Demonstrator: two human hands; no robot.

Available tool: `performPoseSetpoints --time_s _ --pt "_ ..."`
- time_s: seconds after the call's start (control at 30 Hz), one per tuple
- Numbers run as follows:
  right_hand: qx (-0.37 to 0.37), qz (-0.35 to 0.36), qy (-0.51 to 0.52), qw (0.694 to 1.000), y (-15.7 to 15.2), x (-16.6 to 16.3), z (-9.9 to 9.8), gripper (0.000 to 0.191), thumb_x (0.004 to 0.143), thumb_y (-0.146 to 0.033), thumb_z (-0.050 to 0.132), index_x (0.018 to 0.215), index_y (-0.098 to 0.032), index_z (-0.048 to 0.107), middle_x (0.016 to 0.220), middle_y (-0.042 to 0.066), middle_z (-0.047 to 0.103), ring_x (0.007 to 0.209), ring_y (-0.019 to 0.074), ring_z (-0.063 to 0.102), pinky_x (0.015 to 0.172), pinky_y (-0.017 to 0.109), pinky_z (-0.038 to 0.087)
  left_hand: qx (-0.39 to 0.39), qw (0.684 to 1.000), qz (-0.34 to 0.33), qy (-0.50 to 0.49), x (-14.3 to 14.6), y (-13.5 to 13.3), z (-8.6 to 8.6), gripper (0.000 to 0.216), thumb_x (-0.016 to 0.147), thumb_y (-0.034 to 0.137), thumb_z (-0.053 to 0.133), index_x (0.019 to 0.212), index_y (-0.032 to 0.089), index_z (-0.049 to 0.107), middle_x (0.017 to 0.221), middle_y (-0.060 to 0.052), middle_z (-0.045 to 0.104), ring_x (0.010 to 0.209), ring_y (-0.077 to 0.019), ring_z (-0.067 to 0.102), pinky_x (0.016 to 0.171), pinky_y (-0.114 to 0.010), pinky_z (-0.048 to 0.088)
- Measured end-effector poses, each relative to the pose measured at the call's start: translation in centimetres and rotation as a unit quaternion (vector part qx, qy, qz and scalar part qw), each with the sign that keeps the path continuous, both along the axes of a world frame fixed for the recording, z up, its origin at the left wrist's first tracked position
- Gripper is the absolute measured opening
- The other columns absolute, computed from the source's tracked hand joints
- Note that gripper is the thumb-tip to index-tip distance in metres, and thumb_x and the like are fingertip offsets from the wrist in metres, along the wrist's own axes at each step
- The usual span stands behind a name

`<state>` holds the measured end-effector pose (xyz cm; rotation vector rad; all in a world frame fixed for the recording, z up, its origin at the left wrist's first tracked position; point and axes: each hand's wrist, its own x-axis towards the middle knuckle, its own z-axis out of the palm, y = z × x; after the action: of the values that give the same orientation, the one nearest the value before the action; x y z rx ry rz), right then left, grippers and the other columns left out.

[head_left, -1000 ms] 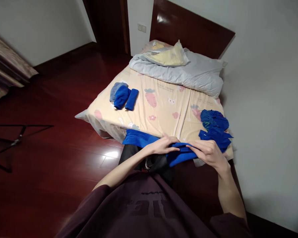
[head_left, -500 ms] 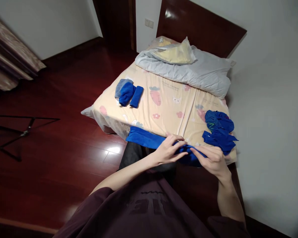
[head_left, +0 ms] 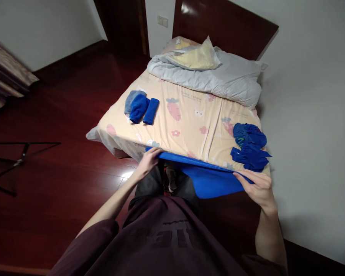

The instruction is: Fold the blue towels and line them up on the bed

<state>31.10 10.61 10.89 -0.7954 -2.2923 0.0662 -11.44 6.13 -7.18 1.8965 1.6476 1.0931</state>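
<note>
A blue cloth (head_left: 215, 181), which looks like a towel, is stretched between my hands along the near edge of the bed. My left hand (head_left: 150, 163) grips its left end, fingers closed over the top. At the other end, my right hand (head_left: 256, 186) pinches the upper edge between thumb and fingers. The right part of the cloth hangs below the mattress edge, in front of my legs. Close beyond my right hand lies a crumpled heap of blue cloths (head_left: 251, 147).
On the bed's left side, a folded blue cloth (head_left: 151, 111) lies beside a bunched blue and grey one (head_left: 138, 107). A grey quilt (head_left: 235, 82) and a pale yellow pillow (head_left: 197, 57) are near the headboard (head_left: 224, 27). A black stand's legs (head_left: 20, 157) rest on the floor at left.
My left hand has moved left to the cloth's far end, and my right hand slightly right. The cloth, gathered between close hands before, is now spread wide and hanging.
</note>
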Motion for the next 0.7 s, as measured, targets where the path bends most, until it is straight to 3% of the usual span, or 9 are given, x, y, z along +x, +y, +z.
performPoseSetpoints --time_s 0.1,0.23,0.4,0.57,0.7 --pt "-0.068 0.003 -0.022 0.997 0.3 1.6 -1.0 0.011 0.098 -0.024 0.076 0.094 -0.025 0.086 0.086 0.002 0.084 0.07 0.0206 0.081 0.072 0.028 0.067 -0.031 0.999 0.03 0.02 -4.7 -3.1 -0.5 0.037 0.077 0.012 0.05 0.106 0.018 0.072 0.109 -0.009 0.073 0.103 -0.023 0.071 0.092 -0.031 0.055" --pt "-0.172 0.012 -0.058 0.983 0.6 2.9 -2.0 0.019 0.102 -0.032 0.072 0.093 -0.025 0.086 0.089 0.002 0.085 0.078 0.0217 0.082 0.076 0.029 0.067 -0.109 0.992 -0.017 0.057 -7.6 -7.3 1.6 0.011 0.082 0.025 0.053 0.086 0.021 0.062 0.081 -0.003 0.067 0.074 -0.0187 0.064 0.07 -0.026 0.048" --pt "-0.236 -0.005 -0.078 0.969 0.4 5.1 -2.3 0.023 0.1 -0.04 0.072 0.091 -0.024 0.086 0.09 0.001 0.085 0.076 0.0216 0.082 0.075 0.029 0.068 -0.289 0.95 -0.09 0.083 -8.4 -10.6 5.3 0.031 0.089 0.05 0.06 0.075 0.023 0.056 0.068 0.0 0.063 0.061 -0.018 0.057 0.059 -0.026 0.039" --pt "-0.294 -0.025 -0.102 0.95 0.7 9.0 -3.2 0.025 0.103 -0.04 0.067 0.103 -0.025 0.087 0.098 0.001 0.086 0.084 0.0219 0.083 0.069 0.027 0.069 -0.329 0.936 -0.081 0.092 -10.4 -11.0 7.9 0.042 0.085 0.063 0.061 0.073 0.023 0.06 0.068 0.0 0.064 0.062 -0.0177 0.054 0.06 -0.026 0.039" --pt "-0.253 -0.076 -0.1 0.959 3.1 10.9 -4.7 0.027 0.101 -0.042 0.067 0.099 -0.024 0.087 0.099 0.002 0.086 0.088 0.024 0.084 0.073 0.03 0.068 -0.312 0.943 -0.045 0.104 -12.4 -8.1 10.4 0.043 0.08 0.066 0.065 0.074 0.023 0.062 0.066 0.003 0.064 0.062 -0.0161 0.053 0.06 -0.024 0.039"
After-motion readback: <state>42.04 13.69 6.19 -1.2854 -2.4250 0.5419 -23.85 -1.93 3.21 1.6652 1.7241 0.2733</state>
